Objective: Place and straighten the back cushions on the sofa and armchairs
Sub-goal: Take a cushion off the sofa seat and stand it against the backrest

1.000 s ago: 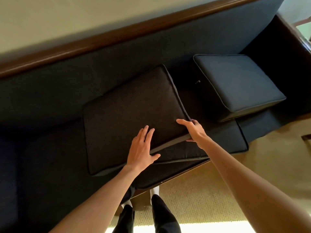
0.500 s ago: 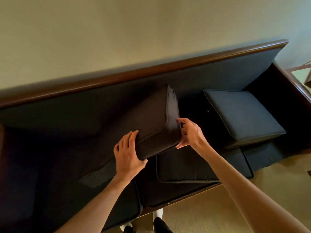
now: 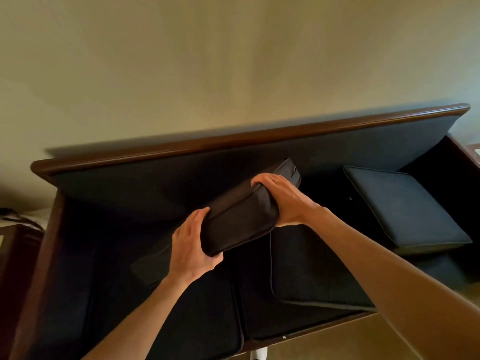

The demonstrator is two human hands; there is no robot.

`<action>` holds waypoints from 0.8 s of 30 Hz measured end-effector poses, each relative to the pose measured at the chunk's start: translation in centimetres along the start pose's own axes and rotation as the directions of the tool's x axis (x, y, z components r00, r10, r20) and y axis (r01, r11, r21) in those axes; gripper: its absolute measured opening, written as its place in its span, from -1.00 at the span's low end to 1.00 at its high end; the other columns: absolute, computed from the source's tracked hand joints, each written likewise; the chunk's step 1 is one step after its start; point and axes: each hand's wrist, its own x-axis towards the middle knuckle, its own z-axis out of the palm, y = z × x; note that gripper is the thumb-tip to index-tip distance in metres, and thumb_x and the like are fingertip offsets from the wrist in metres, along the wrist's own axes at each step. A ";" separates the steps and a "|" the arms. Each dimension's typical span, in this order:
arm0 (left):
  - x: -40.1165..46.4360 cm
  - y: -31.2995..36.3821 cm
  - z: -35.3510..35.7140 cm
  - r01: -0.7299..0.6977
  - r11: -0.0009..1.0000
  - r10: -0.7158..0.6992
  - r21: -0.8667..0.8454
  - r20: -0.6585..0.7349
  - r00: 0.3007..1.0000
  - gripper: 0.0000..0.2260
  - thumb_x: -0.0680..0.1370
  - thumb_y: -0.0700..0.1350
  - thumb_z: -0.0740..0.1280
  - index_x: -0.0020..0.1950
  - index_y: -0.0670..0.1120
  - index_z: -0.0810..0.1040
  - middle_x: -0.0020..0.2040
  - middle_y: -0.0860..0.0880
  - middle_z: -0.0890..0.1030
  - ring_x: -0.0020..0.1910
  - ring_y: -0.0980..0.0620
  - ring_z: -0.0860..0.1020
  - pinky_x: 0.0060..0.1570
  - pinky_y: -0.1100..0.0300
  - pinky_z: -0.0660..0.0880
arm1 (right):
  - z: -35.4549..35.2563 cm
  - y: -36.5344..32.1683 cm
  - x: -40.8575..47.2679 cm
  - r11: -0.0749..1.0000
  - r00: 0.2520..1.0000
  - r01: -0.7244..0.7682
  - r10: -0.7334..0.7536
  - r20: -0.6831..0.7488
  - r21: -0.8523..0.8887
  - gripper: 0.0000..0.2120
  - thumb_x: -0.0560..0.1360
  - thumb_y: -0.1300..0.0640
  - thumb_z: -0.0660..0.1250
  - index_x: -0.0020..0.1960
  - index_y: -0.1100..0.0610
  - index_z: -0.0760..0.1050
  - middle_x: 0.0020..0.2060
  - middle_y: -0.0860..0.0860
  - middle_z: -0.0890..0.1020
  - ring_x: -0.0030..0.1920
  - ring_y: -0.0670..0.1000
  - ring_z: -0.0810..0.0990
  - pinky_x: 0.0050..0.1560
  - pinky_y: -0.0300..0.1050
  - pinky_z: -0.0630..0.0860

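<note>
A dark back cushion (image 3: 240,219) stands tilted on its edge in the middle of the dark sofa (image 3: 233,162), its top leaning toward the backrest. My left hand (image 3: 193,245) grips its near lower corner. My right hand (image 3: 281,200) presses on its upper right edge. A second dark cushion (image 3: 400,206) lies tilted on the seat at the sofa's right end, apart from both hands. The seat cushions (image 3: 311,274) lie flat below.
The sofa has a brown wooden top rail (image 3: 259,137) against a plain beige wall. A dark wooden side table (image 3: 15,245) stands at the left. Beige carpet (image 3: 350,341) runs along the sofa's front. Another wooden piece shows at the far right edge.
The cushion lay flat on the seat, then was tipped up onto its edge toward the backrest. My right hand moved from its front corner to its upper edge. The view tilted upward.
</note>
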 end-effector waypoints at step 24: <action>0.4 -7.6 -12.7 0.178 0.970 -0.205 0.164 0.167 0.964 -0.07 0.16 0.20 0.50 0.48 0.13 0.23 0.23 0.06 0.54 0.19 -0.04 0.47 0.19 -0.12 0.44 | 0.4 -9.0 8.8 0.977 0.977 -0.151 0.124 0.174 0.149 0.14 0.12 0.10 0.66 0.52 -0.05 0.08 0.40 -0.02 0.34 0.37 0.04 0.35 0.33 -0.07 0.30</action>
